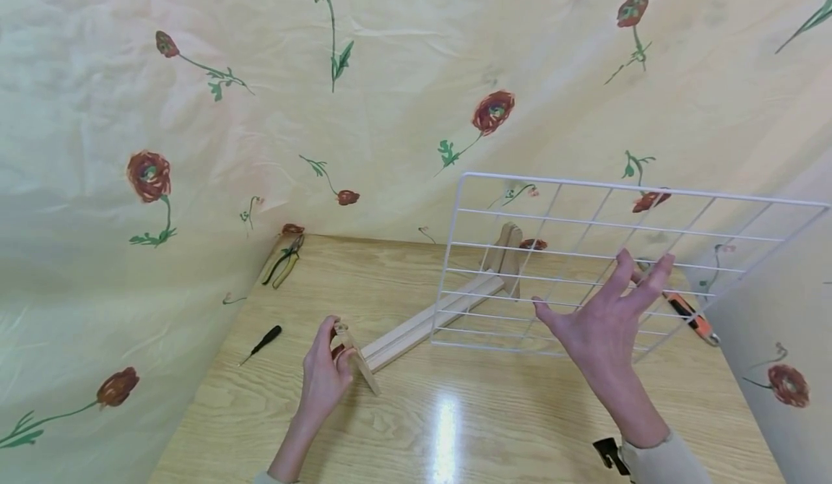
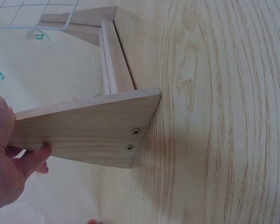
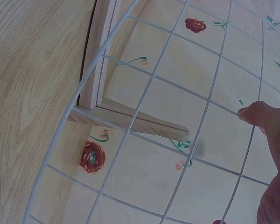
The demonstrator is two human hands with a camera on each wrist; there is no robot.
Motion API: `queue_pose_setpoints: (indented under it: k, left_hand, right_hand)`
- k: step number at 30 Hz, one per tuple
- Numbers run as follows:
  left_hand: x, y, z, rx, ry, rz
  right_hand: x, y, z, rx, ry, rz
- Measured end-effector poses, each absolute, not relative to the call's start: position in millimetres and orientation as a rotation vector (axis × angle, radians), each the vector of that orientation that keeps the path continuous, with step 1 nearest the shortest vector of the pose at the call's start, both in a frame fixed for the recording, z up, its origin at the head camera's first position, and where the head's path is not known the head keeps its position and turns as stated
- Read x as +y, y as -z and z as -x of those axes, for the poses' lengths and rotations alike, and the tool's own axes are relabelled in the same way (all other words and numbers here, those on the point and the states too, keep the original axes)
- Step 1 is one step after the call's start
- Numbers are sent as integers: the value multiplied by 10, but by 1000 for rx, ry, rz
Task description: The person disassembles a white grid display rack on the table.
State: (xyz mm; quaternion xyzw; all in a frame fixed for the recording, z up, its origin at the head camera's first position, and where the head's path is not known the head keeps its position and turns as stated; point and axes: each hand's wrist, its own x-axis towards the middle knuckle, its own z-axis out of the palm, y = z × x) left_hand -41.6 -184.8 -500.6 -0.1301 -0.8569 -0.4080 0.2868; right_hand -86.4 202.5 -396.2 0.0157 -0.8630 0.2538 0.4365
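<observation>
A wooden stand (image 1: 432,321) lies on the table, made of a grooved crossbar (image 2: 115,58) between two upright end panels. My left hand (image 1: 327,368) grips the near end panel (image 2: 84,128) by its upper part, thumb on the outer face. Two screw heads (image 2: 132,139) show low on that panel. The far end panel (image 3: 144,125) stands behind a white wire grid (image 1: 500,255). My right hand (image 1: 607,325) holds this grid raised and tilted above the table, fingers spread across its wires. In the right wrist view the thumb (image 3: 261,114) touches a wire.
Pliers with yellowish handles (image 1: 286,264) lie at the table's back left corner. A black-handled screwdriver (image 1: 263,343) is left of the stand. At the right, partly behind the grid, lies a tool with an orange and black handle (image 1: 690,316). Flower-patterned cloth (image 1: 390,108) walls the table.
</observation>
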Motion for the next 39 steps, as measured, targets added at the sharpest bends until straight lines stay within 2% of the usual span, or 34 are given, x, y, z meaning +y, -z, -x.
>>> queue_pose_setpoints:
  k: [39]
  left_hand:
    - [-1859, 5041, 346, -2219, 1100, 397]
  right_hand:
    - [2009, 3988, 829, -2191, -648, -7]
